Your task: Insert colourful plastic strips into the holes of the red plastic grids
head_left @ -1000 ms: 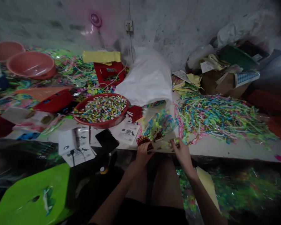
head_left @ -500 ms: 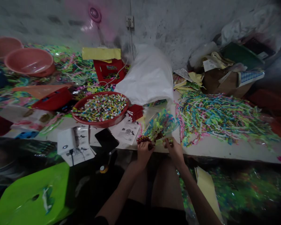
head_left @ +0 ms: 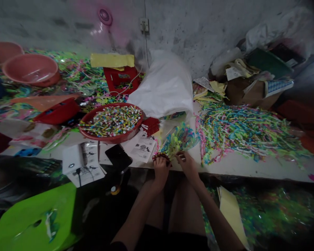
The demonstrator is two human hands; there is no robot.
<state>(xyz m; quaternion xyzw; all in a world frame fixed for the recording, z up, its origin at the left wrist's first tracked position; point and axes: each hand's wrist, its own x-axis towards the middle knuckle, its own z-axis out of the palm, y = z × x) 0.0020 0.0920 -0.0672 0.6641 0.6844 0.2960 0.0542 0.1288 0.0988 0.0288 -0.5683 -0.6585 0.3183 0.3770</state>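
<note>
My left hand (head_left: 161, 168) is closed round the dark red lower end of a bundle of colourful wrapped toys (head_left: 176, 141) at the near edge of the white table (head_left: 240, 166). Beside it, my right hand (head_left: 187, 164) pinches the same bundle near its base, its fingers curled. The bundle fans out in green, blue and pink above both hands. A large loose heap of the same colourful pieces (head_left: 246, 130) lies just right of the hands.
A red bowl of small coloured sticks (head_left: 111, 122) sits left of the hands, with a black phone (head_left: 118, 156) and printed cards (head_left: 82, 164) in front. A white plastic bag (head_left: 164, 87), pink basins (head_left: 31, 69), a cardboard box (head_left: 247, 90) and a green stool (head_left: 39, 219) surround them.
My right hand has moved left from the edge of the heap to the bundle held by my left hand. The left hand has stayed on the bundle.
</note>
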